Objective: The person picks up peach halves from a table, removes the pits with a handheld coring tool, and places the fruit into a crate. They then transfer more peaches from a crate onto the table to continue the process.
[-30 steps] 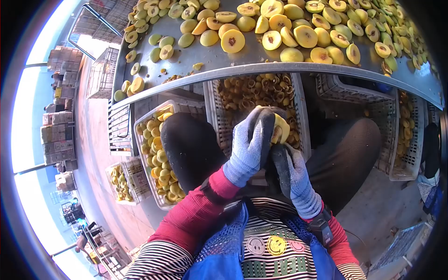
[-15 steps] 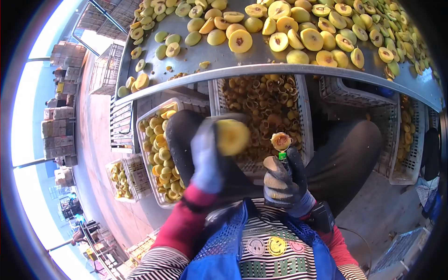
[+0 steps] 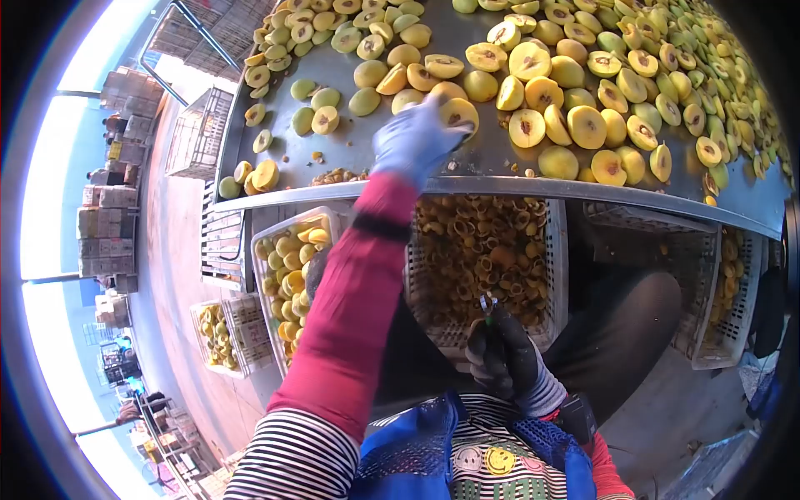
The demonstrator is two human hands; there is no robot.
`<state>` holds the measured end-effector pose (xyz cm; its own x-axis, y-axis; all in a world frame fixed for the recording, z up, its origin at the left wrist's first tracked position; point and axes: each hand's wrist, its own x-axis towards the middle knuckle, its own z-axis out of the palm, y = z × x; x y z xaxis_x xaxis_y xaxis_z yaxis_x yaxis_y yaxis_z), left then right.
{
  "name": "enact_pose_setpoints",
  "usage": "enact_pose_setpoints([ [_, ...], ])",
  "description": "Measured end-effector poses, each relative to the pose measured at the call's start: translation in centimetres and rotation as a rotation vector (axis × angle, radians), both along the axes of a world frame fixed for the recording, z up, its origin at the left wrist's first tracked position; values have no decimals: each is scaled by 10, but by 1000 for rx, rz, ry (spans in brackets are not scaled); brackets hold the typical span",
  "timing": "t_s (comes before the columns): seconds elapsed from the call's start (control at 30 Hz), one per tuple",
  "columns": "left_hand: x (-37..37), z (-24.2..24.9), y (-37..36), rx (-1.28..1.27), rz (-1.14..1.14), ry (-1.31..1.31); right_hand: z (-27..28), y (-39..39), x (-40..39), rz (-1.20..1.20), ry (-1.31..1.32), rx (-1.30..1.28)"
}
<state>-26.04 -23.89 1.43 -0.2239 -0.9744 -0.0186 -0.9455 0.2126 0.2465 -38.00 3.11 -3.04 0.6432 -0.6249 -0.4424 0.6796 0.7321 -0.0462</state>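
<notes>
My left hand (image 3: 415, 142), in a pale blue and dark glove, reaches out over the metal table. Its fingers and thumb are closed around a cut yellow peach half (image 3: 458, 115) that rests among others there. My right hand (image 3: 505, 354), in a dark glove, is low between my knees. It grips a small pitting tool (image 3: 488, 305) whose metal loop tip points up; most of the handle is hidden in the fist. Nothing sits on the loop.
Many peach halves (image 3: 587, 127) cover the metal table (image 3: 492, 158), which has a raised front edge. Below it stands a crate of brown pit scraps (image 3: 483, 250). A crate of peach halves (image 3: 287, 279) is at the left, with a smaller crate (image 3: 237, 333) beyond it.
My left hand has gone from above the left knee, where it held a peach half, up to the table. The pit piece on the tool is gone, and my right hand is slightly lower.
</notes>
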Motion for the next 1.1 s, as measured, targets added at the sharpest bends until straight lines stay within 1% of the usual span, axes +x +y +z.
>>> enact_pose_setpoints([
  [0.03, -10, -27, -10, -70, -9, 51, 0, -2, 0, -10, 56, -9],
  [0.1, -23, -33, -16, -143, -102, 73, 1, -6, -5, -30, 69, 53],
  [0.13, -22, -36, -13, 60, -97, 399, 2, -7, -7, -50, 80, 110],
  [0.17, -19, -28, 1, 273, -86, 720, 3, -7, -6, -62, 77, 124],
  [0.2, -19, -27, 19, 144, -183, 824, 5, -10, -3, -208, 374, 111],
  [0.23, -18, -22, 44, 251, -196, 1061, 6, -13, -3, -347, 674, 97],
  [0.27, -13, -13, 68, 352, -227, 1079, 15, -17, -13, -346, 676, 109],
  [0.3, -13, -12, 96, 488, -142, 1218, 31, -24, -27, -298, 727, -74],
  [0.33, -11, -5, 116, 570, -86, 1169, 38, -29, -35, -247, 772, -258],
  [0.37, -9, 0, 132, 648, -30, 1118, 38, -30, -35, -241, 770, -252],
  [0.43, -8, 1, 153, 567, 54, 1254, 38, -32, -31, -189, 1154, -705],
  [0.47, -7, 7, 156, 597, 120, 1184, 38, -29, -33, -207, 1489, -976],
  [0.5, -7, 7, 162, 590, 120, 1185, 31, -23, -30, -208, 1486, -984],
  [0.53, -9, 5, 171, 567, 143, 1239, 17, -15, -24, -272, 1554, -972],
  [0.57, -9, 2, 178, 545, 165, 1293, 16, -12, -20, -336, 1621, -957],
  [0.6, -9, 1, 181, 492, 112, 1209, 20, -8, -23, -283, 1578, -974],
  [0.63, -11, 2, 184, 440, 59, 1194, 25, -6, -23, -288, 1577, -976],
  [0.7, -13, 3, 189, 455, 75, 1216, 32, -3, -23, -271, 1317, -789],
  [0.73, -14, 4, 190, 456, 63, 1216, 33, -3, -24, -282, 1323, -789],
  [0.8, -17, 7, 192, 370, -4, 1193, 34, 1, -25, -216, 1127, -603],
  [0.83, -19, 8, 195, 368, -12, 1196, 27, 5, -24, -222, 1132, -605],
  [0.9, -23, 10, 200, 168, -115, 1086, 17, 9, -19, -307, 1108, -554],
  [0.93, -24, 11, 202, 166, -118, 1086, 16, 12, -23, -311, 1109, -556],
  [1.0, -25, 11, 209, 277, -87, 1193, 35, 10, -29, -158, 1014, -526],
  [1.03, -26, 11, 212, 334, -72, 1246, 33, 14, -25, -162, 1014, -523],
  [1.07, -26, 12, 215, 432, -21, 1363, 24, 22, -18, -288, 1068, -622],
  [1.1, -26, 12, 216, 432, -22, 1362, 11, 31, -10, -415, 1118, -723],
])
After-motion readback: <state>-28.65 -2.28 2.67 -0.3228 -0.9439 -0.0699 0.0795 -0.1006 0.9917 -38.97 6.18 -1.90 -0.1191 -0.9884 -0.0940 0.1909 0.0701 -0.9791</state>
